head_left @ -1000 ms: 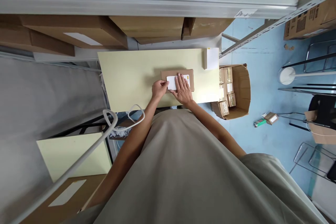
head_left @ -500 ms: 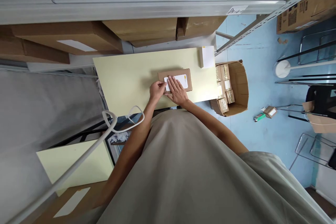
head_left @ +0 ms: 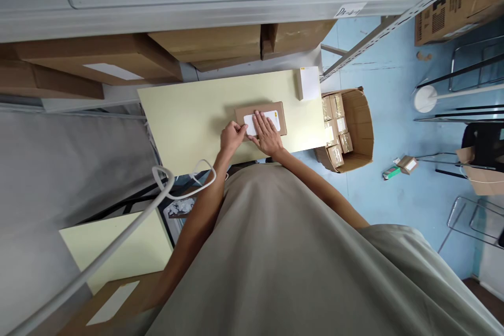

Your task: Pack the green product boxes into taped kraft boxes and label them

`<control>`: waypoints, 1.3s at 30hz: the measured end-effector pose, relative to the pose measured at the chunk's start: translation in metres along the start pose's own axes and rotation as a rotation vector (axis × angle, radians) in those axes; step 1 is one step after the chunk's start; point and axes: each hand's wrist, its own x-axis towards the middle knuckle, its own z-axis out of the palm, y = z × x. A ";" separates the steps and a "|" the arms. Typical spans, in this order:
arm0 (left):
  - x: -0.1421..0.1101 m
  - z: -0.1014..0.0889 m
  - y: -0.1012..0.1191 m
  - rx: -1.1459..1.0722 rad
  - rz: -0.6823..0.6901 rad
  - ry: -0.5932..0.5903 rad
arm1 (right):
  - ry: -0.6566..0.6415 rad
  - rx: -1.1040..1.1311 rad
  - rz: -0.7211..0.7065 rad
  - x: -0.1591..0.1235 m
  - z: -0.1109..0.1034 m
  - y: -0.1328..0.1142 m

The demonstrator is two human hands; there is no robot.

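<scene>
A small brown cardboard box lies on the pale yellow tabletop. On its top face is a white shipping label with a small yellow mark. My right hand rests flat across the label, its fingers stretched out, covering the middle. At the label's left end my left hand is closed, with thumb and fingertips pinching the corner. The box's near edge is partly hidden behind my hands.
A white stack of labels stands at the tabletop's far right corner. Beyond the right edge, an open carton holds several small taped boxes. A grey shelf overhangs the back, and a white cable loops near my left forearm.
The whole view has shifted slightly. My left hand has edged a little left at the label's end, while my right hand stays flat on the label.
</scene>
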 end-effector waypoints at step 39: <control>-0.052 0.006 -0.008 -0.391 -0.009 0.047 | 0.203 0.590 0.440 -0.069 -0.079 0.065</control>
